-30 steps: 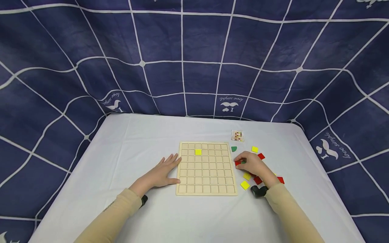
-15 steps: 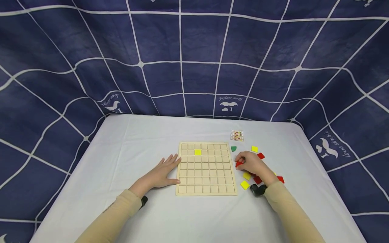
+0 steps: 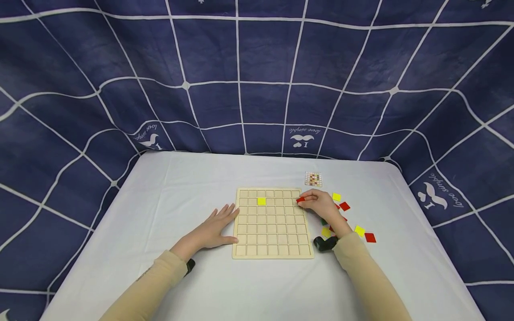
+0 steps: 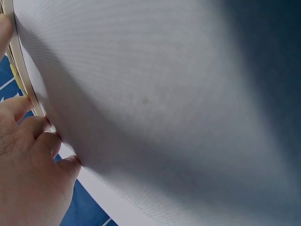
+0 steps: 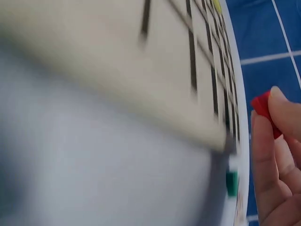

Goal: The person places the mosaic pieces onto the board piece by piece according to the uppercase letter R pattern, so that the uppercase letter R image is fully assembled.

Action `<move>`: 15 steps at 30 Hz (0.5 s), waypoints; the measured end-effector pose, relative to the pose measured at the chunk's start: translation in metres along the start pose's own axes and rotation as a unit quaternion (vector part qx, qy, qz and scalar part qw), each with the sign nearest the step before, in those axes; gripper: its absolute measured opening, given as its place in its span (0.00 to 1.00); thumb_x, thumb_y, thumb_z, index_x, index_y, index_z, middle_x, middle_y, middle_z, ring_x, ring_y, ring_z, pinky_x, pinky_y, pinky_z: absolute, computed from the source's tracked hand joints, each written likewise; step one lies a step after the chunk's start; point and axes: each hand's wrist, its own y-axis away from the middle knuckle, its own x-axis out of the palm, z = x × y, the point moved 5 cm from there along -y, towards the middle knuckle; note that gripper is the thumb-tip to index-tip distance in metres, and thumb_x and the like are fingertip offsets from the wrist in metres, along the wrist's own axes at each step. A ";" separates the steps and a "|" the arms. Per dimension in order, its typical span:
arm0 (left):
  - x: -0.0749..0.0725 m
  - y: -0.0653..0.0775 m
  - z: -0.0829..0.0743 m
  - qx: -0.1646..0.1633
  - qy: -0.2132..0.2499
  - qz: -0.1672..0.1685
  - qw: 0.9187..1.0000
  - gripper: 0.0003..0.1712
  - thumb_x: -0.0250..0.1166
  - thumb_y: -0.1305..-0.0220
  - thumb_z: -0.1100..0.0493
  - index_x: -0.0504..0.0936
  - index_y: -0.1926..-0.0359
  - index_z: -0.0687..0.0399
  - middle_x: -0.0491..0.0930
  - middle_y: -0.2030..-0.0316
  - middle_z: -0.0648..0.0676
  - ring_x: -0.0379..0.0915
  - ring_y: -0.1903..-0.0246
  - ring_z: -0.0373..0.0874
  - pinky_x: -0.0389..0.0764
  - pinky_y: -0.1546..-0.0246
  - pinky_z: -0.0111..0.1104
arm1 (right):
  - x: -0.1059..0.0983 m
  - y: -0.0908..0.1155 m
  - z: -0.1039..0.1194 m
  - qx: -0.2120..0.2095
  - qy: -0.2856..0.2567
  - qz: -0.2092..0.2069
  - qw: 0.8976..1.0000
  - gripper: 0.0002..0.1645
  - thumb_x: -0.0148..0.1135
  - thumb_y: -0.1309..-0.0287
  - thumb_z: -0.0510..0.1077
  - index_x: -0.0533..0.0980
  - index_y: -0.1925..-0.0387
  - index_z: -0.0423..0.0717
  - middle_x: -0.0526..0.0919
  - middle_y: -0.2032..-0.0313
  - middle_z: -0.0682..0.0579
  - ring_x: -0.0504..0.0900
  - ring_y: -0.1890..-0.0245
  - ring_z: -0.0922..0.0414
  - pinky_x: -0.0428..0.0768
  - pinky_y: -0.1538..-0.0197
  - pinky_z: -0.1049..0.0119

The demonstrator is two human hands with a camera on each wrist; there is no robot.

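Observation:
A light wooden grid board (image 3: 273, 255) lies on the table, with one yellow square tile (image 3: 262, 201) in a cell of its second row from the back. My left hand (image 3: 217, 227) is spread at the board's left side, fingertips and thumb on its edge; the left wrist view has the fingers (image 4: 47, 141) along that edge. Between thumb and fingers, my right hand (image 3: 320, 205) pinches a red tile (image 3: 300, 200) over the board's right edge, near the back corner. In the right wrist view this red tile (image 5: 264, 109) is tilted and raised above the board.
Right of the board lie loose tiles, among them a yellow tile (image 3: 336, 196), a red tile (image 3: 370, 237) and a green piece (image 3: 323, 221); the right arm covers some. A small printed pattern card (image 3: 313, 179) lies behind them. A dark blue curtain (image 3: 257, 102) surrounds the table.
My right hand has lifted the red tile from beside the board and carried it back and left to the board's right edge. My left hand has stayed in place.

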 end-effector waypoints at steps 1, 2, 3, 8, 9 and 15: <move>0.000 0.000 0.000 0.000 0.000 0.000 1.000 0.54 0.68 0.41 0.38 0.53 0.23 0.54 0.45 0.22 0.59 0.36 0.22 0.55 0.40 0.23 0.54 | 0.005 -0.002 0.004 -0.006 -0.008 0.001 1.000 0.20 0.73 0.45 0.45 0.82 0.52 0.42 0.87 0.61 0.51 0.82 0.65 0.64 0.80 0.61 0.74; 0.000 0.000 0.000 0.000 0.000 0.000 1.000 0.54 0.68 0.41 0.38 0.53 0.23 0.54 0.45 0.22 0.59 0.36 0.22 0.55 0.40 0.23 0.54 | 0.010 -0.003 0.008 -0.010 -0.014 0.002 1.000 0.20 0.73 0.45 0.44 0.82 0.51 0.42 0.88 0.60 0.50 0.83 0.64 0.64 0.81 0.59 0.74; 0.000 0.000 0.001 0.000 0.000 0.000 1.000 0.54 0.68 0.42 0.38 0.53 0.23 0.54 0.45 0.22 0.59 0.36 0.22 0.55 0.40 0.23 0.54 | 0.016 -0.004 0.012 -0.016 -0.016 0.004 1.000 0.20 0.73 0.45 0.44 0.83 0.51 0.43 0.88 0.58 0.49 0.84 0.63 0.63 0.81 0.58 0.73; 0.001 0.000 0.001 0.002 0.000 0.001 1.000 0.55 0.67 0.41 0.38 0.52 0.23 0.54 0.44 0.22 0.59 0.36 0.22 0.56 0.40 0.23 0.54 | 0.042 -0.009 0.031 -0.042 0.010 0.011 0.999 0.19 0.70 0.42 0.42 0.84 0.48 0.49 0.87 0.50 0.47 0.84 0.54 0.57 0.80 0.49 0.65; 0.001 0.000 0.001 0.003 0.001 0.001 1.000 0.55 0.67 0.41 0.38 0.52 0.23 0.54 0.44 0.22 0.59 0.36 0.22 0.56 0.40 0.23 0.54 | 0.046 -0.011 0.034 -0.048 0.018 0.012 0.999 0.19 0.69 0.42 0.42 0.84 0.48 0.50 0.87 0.50 0.47 0.84 0.53 0.56 0.80 0.48 0.63; 0.001 0.000 0.000 0.006 0.000 0.001 1.000 0.54 0.67 0.41 0.38 0.52 0.23 0.55 0.44 0.22 0.59 0.36 0.22 0.56 0.40 0.24 0.55 | 0.065 -0.016 0.049 -0.084 0.072 0.002 0.994 0.14 0.71 0.44 0.41 0.85 0.54 0.46 0.89 0.62 0.49 0.86 0.61 0.56 0.83 0.53 0.62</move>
